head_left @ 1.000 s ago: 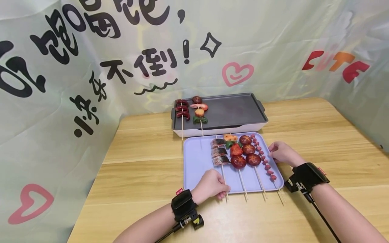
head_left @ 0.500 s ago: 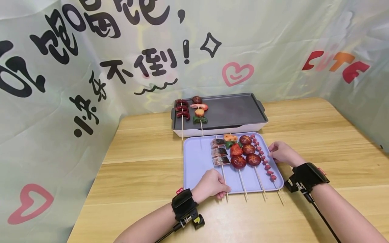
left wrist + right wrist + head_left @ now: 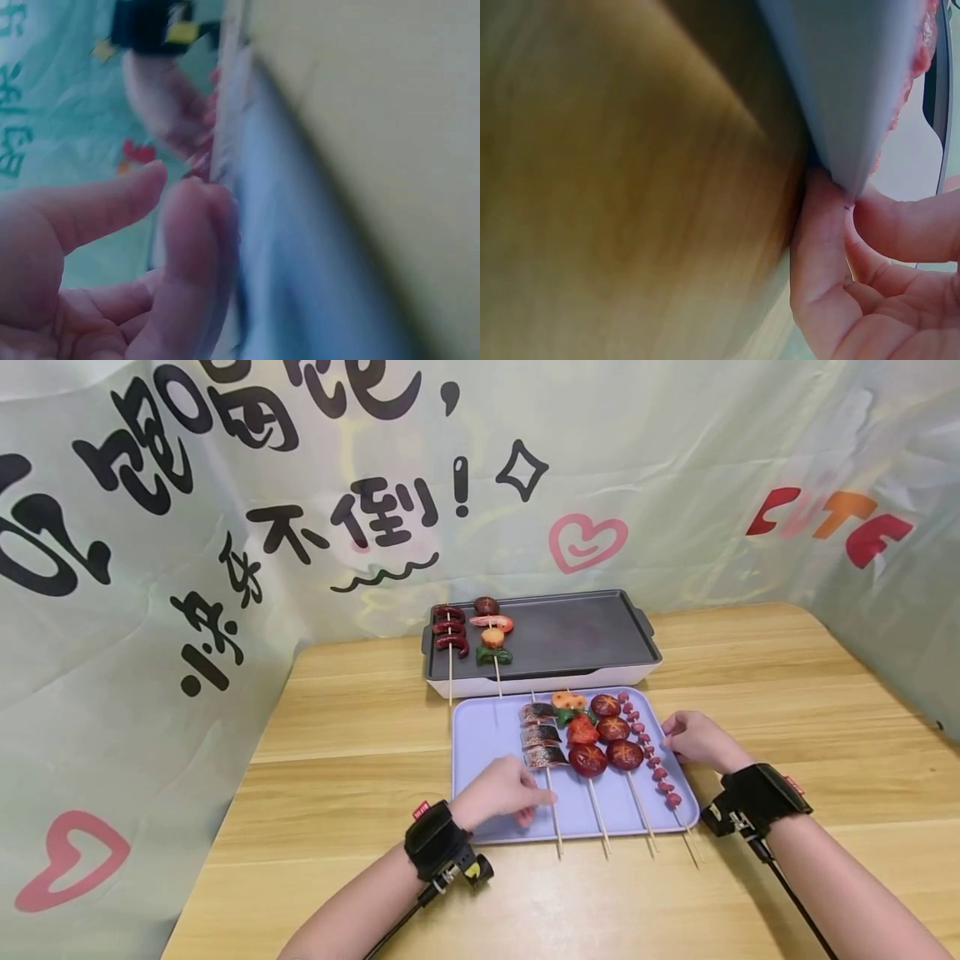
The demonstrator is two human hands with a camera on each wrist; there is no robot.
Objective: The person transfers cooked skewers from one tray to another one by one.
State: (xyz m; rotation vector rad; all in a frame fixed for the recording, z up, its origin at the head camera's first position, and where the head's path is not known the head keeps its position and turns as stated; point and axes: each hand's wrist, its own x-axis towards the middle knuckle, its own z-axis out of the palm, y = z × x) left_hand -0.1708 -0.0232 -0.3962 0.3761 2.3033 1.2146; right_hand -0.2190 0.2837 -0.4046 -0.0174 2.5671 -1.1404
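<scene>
My left hand [image 3: 501,789] is over the front left part of a lavender tray [image 3: 480,739], its thumb overlapping the stick of a skewer of fish pieces [image 3: 544,756] in the head view. The left wrist view shows a gap between thumb and fingers [image 3: 199,255], with nothing pinched there. At the tray's right side, my right hand [image 3: 697,742] pinches the rim, thumb above and a finger below it in the right wrist view. Right of the fish lie a mixed skewer [image 3: 582,731], a mushroom skewer [image 3: 625,755] and a skewer of small red pieces [image 3: 654,762].
Behind the tray stands a dark griddle [image 3: 573,631] on a white base. On its left side lie a skewer of dark red curled pieces [image 3: 450,629] and a skewer with a mushroom, shrimp and green piece [image 3: 492,639]. A printed cloth [image 3: 660,460] surrounds the wooden table [image 3: 352,752].
My left hand has left the tray's front edge near the fish skewer's stick end, moving up and left, its thumb and fingers now apart. My right hand stays at the tray's right rim.
</scene>
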